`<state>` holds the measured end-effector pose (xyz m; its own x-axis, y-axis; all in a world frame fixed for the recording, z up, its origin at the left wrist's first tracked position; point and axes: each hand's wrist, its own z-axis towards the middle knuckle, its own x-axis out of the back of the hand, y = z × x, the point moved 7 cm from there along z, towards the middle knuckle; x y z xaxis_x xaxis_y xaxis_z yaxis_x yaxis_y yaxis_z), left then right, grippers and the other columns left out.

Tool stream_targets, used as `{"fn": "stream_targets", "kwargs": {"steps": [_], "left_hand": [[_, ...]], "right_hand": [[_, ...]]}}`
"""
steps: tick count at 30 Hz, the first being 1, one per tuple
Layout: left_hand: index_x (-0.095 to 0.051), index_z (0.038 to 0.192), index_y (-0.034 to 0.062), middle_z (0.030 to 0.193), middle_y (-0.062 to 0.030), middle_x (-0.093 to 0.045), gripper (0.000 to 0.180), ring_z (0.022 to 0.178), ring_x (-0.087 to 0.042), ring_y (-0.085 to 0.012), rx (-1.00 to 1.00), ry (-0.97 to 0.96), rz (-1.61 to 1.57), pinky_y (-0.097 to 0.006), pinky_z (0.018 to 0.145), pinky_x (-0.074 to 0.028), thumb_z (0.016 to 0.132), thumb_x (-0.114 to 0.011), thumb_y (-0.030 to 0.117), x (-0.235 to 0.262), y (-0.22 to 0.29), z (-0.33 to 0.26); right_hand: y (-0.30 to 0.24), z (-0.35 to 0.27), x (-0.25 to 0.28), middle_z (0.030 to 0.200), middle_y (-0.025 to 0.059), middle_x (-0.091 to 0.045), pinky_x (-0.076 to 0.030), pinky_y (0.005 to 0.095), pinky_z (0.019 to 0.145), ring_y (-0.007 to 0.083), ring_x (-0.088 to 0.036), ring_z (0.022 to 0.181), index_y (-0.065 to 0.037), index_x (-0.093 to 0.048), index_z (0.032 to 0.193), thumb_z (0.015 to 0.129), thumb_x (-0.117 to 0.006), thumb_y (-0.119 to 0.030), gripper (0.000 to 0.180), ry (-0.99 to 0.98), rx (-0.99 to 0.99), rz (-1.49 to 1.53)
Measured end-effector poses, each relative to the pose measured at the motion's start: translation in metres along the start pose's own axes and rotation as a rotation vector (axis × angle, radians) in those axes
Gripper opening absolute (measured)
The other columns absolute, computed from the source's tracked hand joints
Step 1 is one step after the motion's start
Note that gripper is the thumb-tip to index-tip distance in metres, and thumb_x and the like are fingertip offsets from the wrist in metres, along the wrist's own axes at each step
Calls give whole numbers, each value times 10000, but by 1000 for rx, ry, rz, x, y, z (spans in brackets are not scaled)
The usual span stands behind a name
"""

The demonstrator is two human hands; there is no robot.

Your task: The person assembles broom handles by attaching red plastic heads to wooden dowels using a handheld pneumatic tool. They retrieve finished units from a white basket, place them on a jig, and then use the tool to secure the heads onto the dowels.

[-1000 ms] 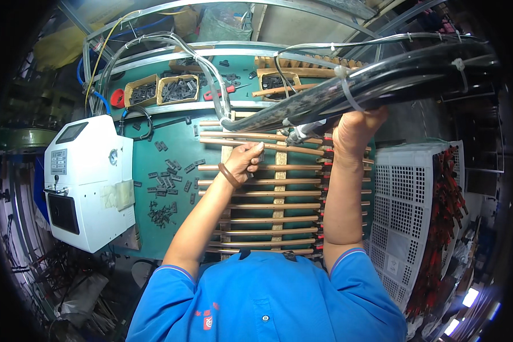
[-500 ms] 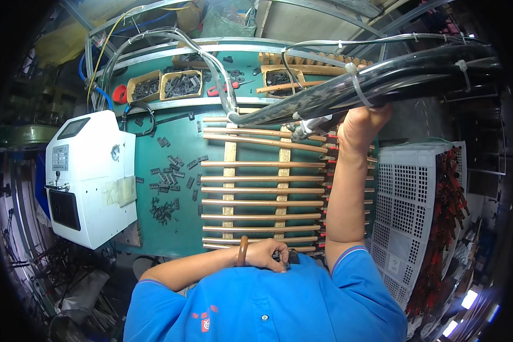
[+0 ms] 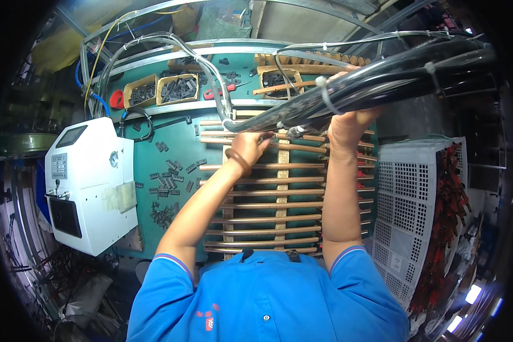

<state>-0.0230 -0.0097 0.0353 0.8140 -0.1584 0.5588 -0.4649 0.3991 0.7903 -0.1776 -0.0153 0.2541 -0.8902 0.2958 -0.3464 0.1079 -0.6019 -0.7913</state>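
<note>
A row of copper-coloured rods [image 3: 251, 206] lies across two pale wooden strips [image 3: 281, 198], with black and red pieces at their right ends. My left hand [image 3: 251, 147] is over the far rods, thumb and fingers drawn together at a rod; anything small between them is hidden. My right hand [image 3: 347, 128] is raised at the right ends of the far rods, curled round something behind a thick black cable bundle [image 3: 376, 80]. A grey metal tool nose [image 3: 297, 131] shows below the bundle, left of this hand. The bundle hides most of my right fingers.
Small black parts [image 3: 168, 179] lie scattered on the green table [image 3: 148, 228], beside a white machine [image 3: 91, 188]. Behind are boxes of black parts [image 3: 178, 89], a red-handled tool [image 3: 219, 91] and a red cup [image 3: 117, 99]. A white perforated crate [image 3: 402, 211] stands at the right.
My left hand has moved from close to my chest out to the far rods. My right hand stays by their right ends, still curled; the cable bundle has shifted slightly.
</note>
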Motion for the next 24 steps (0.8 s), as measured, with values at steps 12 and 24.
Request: {"fn": "stream_targets", "kwargs": {"steps": [12, 24], "left_hand": [[-692, 940, 99, 988, -104, -616, 252, 858, -626, -322, 103, -59, 113, -393, 735, -512, 695, -750, 91, -44, -30, 11], [-651, 912, 124, 978, -115, -620, 210, 893, -603, -296, 381, -154, -143, -327, 820, -474, 777, -595, 276, -66, -74, 7]], "right_hand": [[44, -4, 21, 674, -34, -533, -470, 215, 582, 57, -535, 581, -35, -533, 811, 701, -648, 41, 176, 50, -24, -187], [51, -12, 13, 856, 58, -555, -505, 223, 626, 91, -572, 717, -28, -466, 1161, 901, -558, -37, 276, -117, 134, -448]]}}
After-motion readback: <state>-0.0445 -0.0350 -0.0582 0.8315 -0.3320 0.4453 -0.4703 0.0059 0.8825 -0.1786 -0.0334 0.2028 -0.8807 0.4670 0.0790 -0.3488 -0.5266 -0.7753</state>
